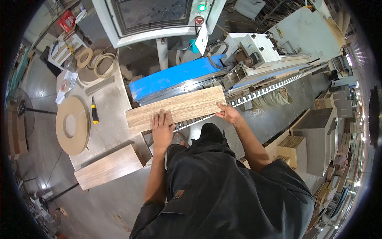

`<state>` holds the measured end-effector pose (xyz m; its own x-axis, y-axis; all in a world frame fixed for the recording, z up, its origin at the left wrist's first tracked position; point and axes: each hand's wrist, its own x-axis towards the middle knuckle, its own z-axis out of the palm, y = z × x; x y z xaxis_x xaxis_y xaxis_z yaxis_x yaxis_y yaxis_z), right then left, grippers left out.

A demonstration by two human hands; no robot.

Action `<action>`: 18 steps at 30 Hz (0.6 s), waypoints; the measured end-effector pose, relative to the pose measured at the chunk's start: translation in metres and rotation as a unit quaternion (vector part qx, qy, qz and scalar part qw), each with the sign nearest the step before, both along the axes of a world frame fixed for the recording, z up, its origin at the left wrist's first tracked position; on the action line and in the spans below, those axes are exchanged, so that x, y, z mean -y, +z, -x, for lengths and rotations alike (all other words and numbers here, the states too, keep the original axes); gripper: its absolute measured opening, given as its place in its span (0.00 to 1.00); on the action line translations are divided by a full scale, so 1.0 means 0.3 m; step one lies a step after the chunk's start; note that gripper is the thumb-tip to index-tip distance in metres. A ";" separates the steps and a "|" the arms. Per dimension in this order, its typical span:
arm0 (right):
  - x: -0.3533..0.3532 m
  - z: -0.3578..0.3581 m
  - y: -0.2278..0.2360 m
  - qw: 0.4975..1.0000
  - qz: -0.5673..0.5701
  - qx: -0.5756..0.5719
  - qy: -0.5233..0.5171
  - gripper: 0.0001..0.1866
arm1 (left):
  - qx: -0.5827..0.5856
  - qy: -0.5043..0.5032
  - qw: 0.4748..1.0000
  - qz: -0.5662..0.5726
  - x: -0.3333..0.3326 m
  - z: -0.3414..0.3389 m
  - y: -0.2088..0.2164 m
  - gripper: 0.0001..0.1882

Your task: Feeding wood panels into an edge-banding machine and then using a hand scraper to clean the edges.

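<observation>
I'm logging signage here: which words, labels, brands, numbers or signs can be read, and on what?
No text is readable.
White flat tag below the red round button: any marks too small.
Red object at upper left: marks too blurred.
Small brown patch on the black cloth garment: marks too small.

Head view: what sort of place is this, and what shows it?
Probably a woodworking workshop: a long brown wood-grain board, a long blue machine cover and a large flat tan roll.

A wood-grain board [189, 106] is overlaid by the left hand [161, 125] and held at one corner by the right hand [228, 113]; a knife [94, 111] is set on the worktop [106, 129].
</observation>
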<state>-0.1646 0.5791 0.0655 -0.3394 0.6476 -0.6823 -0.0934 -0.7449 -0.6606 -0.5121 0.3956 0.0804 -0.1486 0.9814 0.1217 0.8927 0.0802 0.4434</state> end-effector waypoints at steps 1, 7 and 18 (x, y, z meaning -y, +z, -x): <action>-0.021 -0.009 -0.007 1.000 0.014 0.009 0.001 0.24 | 0.000 -0.003 1.000 -0.002 -0.034 -0.021 -0.007 0.40; -0.074 0.049 -0.063 0.978 0.069 0.075 -0.184 0.20 | -0.029 0.005 0.999 -0.013 -0.135 -0.048 -0.083 0.43; -0.057 0.081 -0.019 0.968 0.094 -0.072 -0.222 0.53 | -0.056 0.020 0.998 -0.010 -0.217 -0.079 -0.119 0.41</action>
<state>-0.1890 0.5963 0.0597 -0.1567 0.6198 -0.7689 -0.5120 -0.7167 -0.4734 -0.4884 0.4607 0.0447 -0.1715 0.9723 0.1586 0.9329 0.1086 0.3433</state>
